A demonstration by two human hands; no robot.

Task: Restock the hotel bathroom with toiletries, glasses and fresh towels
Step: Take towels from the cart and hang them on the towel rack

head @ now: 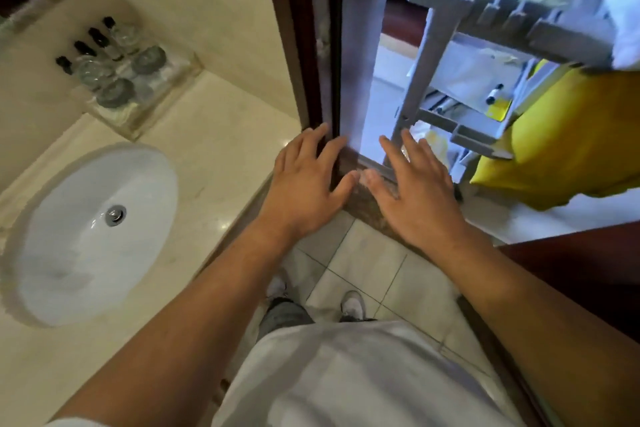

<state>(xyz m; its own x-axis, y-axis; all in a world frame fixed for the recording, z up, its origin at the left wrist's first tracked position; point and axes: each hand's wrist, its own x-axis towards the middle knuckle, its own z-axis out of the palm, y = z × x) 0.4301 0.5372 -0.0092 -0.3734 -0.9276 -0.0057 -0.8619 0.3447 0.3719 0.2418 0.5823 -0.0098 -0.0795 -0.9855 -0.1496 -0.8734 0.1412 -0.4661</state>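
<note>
My left hand (pixel 306 184) and my right hand (pixel 415 191) are stretched out side by side in front of me, fingers straight and spread, holding nothing. They hang in the air before the dark wooden door frame (pixel 325 45). On the marble counter (pixel 221 156) at the far left stands a clear tray (pixel 166 94) with several black-capped toiletry bottles (pixel 86 47) and upturned glasses (pixel 149 59). Through the doorway, a grey housekeeping cart (pixel 446 28) stands outside, carrying white linen (pixel 627 21) at its top right.
A white oval sink (pixel 86 236) is set in the counter at left. A yellow bag (pixel 568 135) hangs on the cart. The tiled floor (pixel 367 267) lies below my hands, with my shoes on it. A dark wooden door edge (pixel 571 274) is at right.
</note>
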